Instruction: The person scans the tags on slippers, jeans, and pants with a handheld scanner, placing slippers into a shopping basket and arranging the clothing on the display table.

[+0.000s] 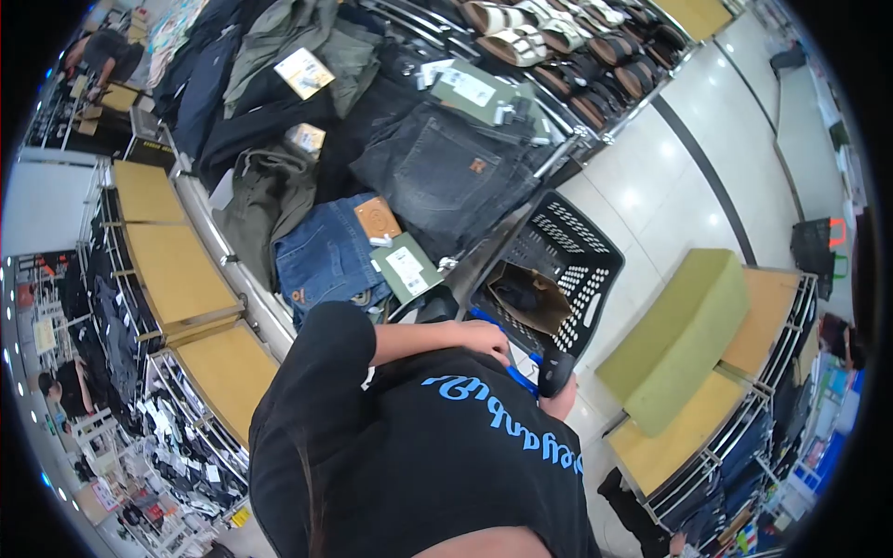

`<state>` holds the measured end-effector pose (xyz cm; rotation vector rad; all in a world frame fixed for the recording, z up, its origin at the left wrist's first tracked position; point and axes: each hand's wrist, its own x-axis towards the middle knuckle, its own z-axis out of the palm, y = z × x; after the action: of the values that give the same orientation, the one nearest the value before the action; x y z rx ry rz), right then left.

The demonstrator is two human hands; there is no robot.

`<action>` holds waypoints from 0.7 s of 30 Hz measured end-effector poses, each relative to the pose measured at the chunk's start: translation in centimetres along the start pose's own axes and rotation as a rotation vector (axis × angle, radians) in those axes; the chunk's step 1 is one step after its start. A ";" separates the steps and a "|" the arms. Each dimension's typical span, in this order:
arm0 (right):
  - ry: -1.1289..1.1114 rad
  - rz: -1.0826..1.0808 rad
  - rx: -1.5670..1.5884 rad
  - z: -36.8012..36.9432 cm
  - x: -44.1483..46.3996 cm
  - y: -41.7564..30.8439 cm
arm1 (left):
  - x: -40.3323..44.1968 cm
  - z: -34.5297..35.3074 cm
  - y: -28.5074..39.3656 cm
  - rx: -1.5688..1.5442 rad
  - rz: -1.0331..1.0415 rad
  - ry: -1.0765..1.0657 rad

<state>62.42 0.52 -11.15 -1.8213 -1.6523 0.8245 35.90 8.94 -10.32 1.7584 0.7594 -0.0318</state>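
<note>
My left hand [486,340] reaches across my black shirt, its fingers curled at the blue handle [524,379] of a black shopping basket. In my right hand [561,402] is a black handheld device that looks like a barcode scanner [556,372]; its lower part is hidden. The perforated basket [609,265] stands just ahead of my hands. Inside it lies an open brown paper bag [549,312] with something dark in it. Left of the basket, folded blue jeans [321,251] with a green tag [407,272] lie on a display table beside dark grey jeans [446,167].
White sandals [514,45] and brown sandals [595,104] fill a rack at the far end. A green padded bench [674,339] stands to the right, by wooden-topped clothing racks. More wooden shelf tops [177,265] run along the left. Tiled floor [642,186] shows beyond the basket.
</note>
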 end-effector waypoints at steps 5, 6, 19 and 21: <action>-0.098 0.164 -0.012 -1.1 3.0 -0.6 | 2.6 -0.6 -0.2 0.036 -0.037 0.040; -0.121 0.166 -0.060 -1.4 3.9 -0.5 | 3.4 -1.1 0.2 0.073 -0.017 0.051; -0.185 0.147 -0.205 -6.2 3.7 3.1 | 13.1 5.2 4.9 -0.082 -0.012 -0.425; -0.152 0.150 -0.211 -5.3 2.2 3.4 | 13.1 5.0 6.0 -0.024 -0.005 -0.482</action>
<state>68.76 2.42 -10.34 -2.0945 -1.7703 0.9005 51.03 10.00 -12.02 1.6353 0.4082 -0.4326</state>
